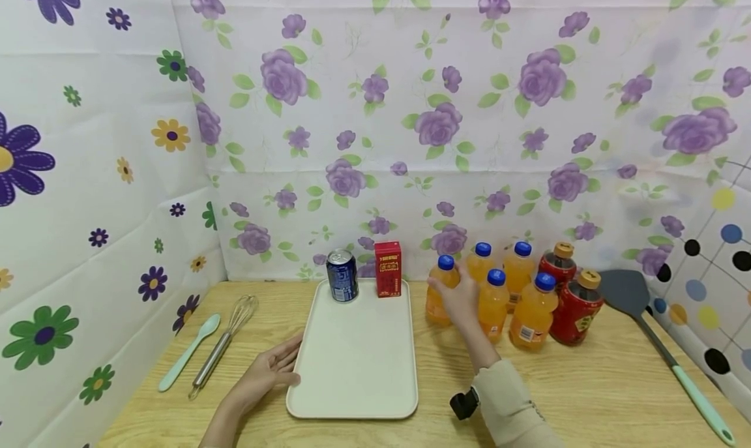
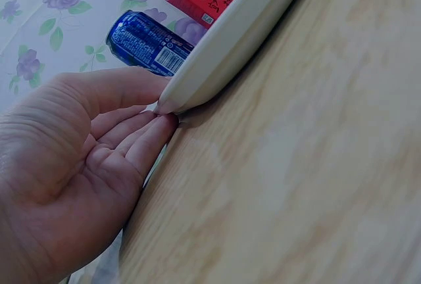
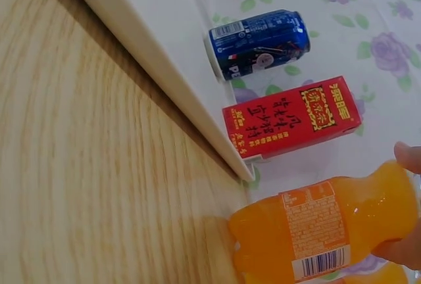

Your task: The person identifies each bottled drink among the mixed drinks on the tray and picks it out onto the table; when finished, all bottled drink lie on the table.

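My left hand (image 1: 266,374) is at the left rim of a cream tray (image 1: 352,363); in the left wrist view its thumb and fingertips pinch the tray's edge (image 2: 223,41). My right hand (image 1: 461,298) grips a blue-capped bottle of orange drink (image 1: 437,310) by its upper part, right of the tray. The right wrist view shows this orange drink bottle (image 3: 316,231) with fingers around its neck end. On the tray's far end stand a blue drink can (image 1: 343,277) at left and a red drink carton (image 1: 388,270) at right, both upright.
Several more orange drink bottles (image 1: 532,314) stand close beside the right hand, with two dark red-labelled bottles (image 1: 577,310) behind them to the right. A spatula (image 1: 663,343) lies far right. A whisk (image 1: 220,353) and a mint spoon (image 1: 190,353) lie left. A flowered curtain (image 1: 364,141) borders the back.
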The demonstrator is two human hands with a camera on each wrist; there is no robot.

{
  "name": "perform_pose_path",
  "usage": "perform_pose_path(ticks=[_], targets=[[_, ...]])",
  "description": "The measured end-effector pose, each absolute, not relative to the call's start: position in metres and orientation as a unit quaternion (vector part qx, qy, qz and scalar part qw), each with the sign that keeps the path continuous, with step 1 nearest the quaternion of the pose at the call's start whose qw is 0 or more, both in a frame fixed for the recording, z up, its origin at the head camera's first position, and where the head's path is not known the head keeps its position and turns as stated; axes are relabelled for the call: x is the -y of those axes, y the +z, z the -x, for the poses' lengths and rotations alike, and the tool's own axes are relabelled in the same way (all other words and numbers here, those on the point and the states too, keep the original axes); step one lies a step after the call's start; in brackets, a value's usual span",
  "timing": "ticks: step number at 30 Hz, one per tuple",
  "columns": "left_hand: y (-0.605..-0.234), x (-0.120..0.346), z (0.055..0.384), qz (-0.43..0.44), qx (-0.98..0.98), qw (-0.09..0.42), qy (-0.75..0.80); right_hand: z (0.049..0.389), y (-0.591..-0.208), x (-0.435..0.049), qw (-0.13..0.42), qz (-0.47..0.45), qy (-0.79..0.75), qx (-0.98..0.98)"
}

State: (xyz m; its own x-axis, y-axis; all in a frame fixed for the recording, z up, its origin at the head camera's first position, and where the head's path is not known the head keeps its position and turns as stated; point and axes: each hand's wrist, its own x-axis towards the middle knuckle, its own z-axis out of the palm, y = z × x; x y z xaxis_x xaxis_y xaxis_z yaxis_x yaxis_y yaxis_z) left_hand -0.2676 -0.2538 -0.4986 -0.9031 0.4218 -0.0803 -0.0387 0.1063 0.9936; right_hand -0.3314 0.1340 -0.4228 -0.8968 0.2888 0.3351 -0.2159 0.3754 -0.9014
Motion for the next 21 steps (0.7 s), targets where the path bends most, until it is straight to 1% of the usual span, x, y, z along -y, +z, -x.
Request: perform_pose_path(ticks=[3,9,12,15,17,19,21], targets=[[-0.499,0.254,0.267,-0.133,-0.724,0.174,0.654,0.332,-0.425,-0.134,0.228,0.022,0.57,0.79],[-0.5,0.252,0.271,-0.141,-0.723,0.178,0.652,0.329,-0.427,-0.136,0.247,0.018,0.575,0.78],[-0.498,0.251,0.274,-0.143,-0.723,0.174,0.654,0.33,-0.426,-0.135,0.241,0.014,0.573,0.783],[-0.5,0.249,0.268,-0.134,-0.728,0.171,0.651,0.323,-0.428,-0.133,0.238,-0.009,0.552,0.799],[-0.502,0.248,0.259,-0.128,-0.742,0.171,0.635,0.313,-0.429,-0.13,0.262,-0.032,0.519,0.813],[-0.501,0.246,0.25,-0.125,-0.773,0.156,0.602,0.299,-0.429,-0.126,0.298,-0.06,0.487,0.819],[-0.496,0.243,0.242,-0.127,-0.831,0.098,0.533,0.287,-0.427,-0.126,0.329,-0.085,0.461,0.82]])
